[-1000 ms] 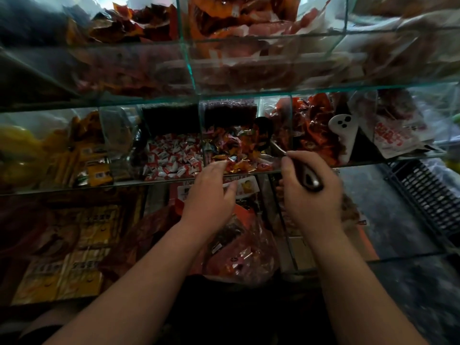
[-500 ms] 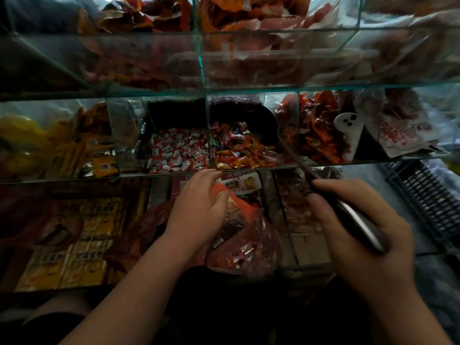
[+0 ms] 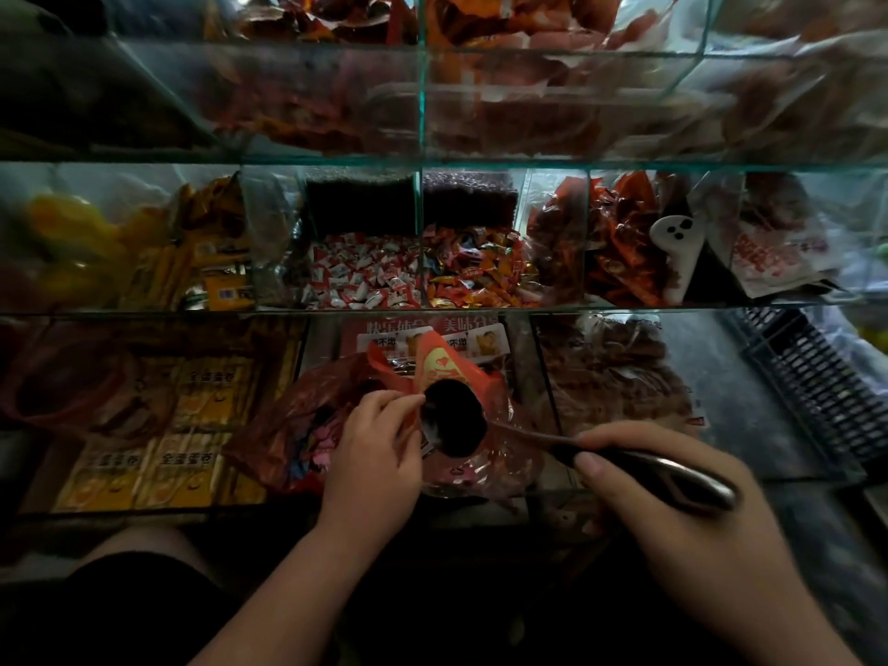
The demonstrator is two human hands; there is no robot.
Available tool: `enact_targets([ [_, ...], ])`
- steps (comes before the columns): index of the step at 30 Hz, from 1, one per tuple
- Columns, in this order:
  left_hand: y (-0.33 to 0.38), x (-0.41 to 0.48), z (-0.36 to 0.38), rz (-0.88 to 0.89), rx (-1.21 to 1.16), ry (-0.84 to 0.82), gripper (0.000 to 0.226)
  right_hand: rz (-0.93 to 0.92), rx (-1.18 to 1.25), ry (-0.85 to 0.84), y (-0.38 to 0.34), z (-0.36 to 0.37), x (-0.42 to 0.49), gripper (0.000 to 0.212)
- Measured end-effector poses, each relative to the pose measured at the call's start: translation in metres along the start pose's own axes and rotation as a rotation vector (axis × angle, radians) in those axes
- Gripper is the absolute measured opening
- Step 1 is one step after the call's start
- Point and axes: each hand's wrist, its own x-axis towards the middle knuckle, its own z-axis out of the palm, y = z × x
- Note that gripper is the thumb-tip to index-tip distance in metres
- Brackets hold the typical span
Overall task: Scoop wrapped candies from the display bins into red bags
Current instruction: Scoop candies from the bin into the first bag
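My right hand (image 3: pixel 672 511) grips the dark handle of a metal scoop (image 3: pixel 454 425), whose bowl hangs over the mouth of a red plastic bag (image 3: pixel 442 372). My left hand (image 3: pixel 372 454) pinches the bag's rim and holds it up in front of the lower shelf. Wrapped candies show through the bag's thin side. Behind, in the middle glass shelf, one bin holds red-and-white wrapped candies (image 3: pixel 363 274) and the bin to its right holds mixed orange and colourful wrapped candies (image 3: pixel 473 271).
Glass bins (image 3: pixel 588 233) run in rows above and below, filled with snack packets. A white scoop (image 3: pixel 680 252) stands in a bin at right. Yellow packets (image 3: pixel 158 444) lie lower left. A black plastic crate (image 3: pixel 817 377) sits at far right.
My right hand has drawn the scoop out of the mixed candy bin and down to the bag's mouth. My left hand has moved lower with the bag.
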Motion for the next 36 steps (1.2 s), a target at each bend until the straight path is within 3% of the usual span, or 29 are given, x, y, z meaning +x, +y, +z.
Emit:
enact_targets([
  [1,0.001,0.0,0.0,-0.004,-0.023,-0.009,0.036,0.044,-0.07,0.026,-0.009,0.015,0.008,0.016],
  [5,0.003,-0.008,0.003,-0.022,-0.022,-0.065,0.039,0.0,-0.423,-0.195,0.021,0.049,0.022,0.014],
  [8,0.002,-0.011,0.005,-0.029,-0.03,-0.09,0.034,-0.003,-0.684,-0.355,0.048,0.06,0.02,0.024],
  [11,-0.001,-0.009,0.007,-0.066,-0.043,-0.073,0.031,0.06,-0.812,-0.354,0.072,0.059,0.01,0.03],
  [23,0.001,-0.018,0.017,-0.048,-0.034,-0.073,0.033,0.111,-0.959,-0.437,0.089,0.086,0.008,0.045],
  [25,-0.001,-0.019,0.016,-0.057,-0.038,-0.059,0.032,0.095,-0.902,-0.448,0.087,0.082,0.01,0.04],
  [29,-0.003,-0.02,0.015,-0.058,-0.053,-0.042,0.035,0.077,-0.685,-0.277,0.082,0.061,0.008,0.021],
  [36,-0.001,-0.019,0.019,-0.055,-0.059,-0.033,0.032,0.05,-0.89,-0.356,0.09,0.064,0.006,0.031],
])
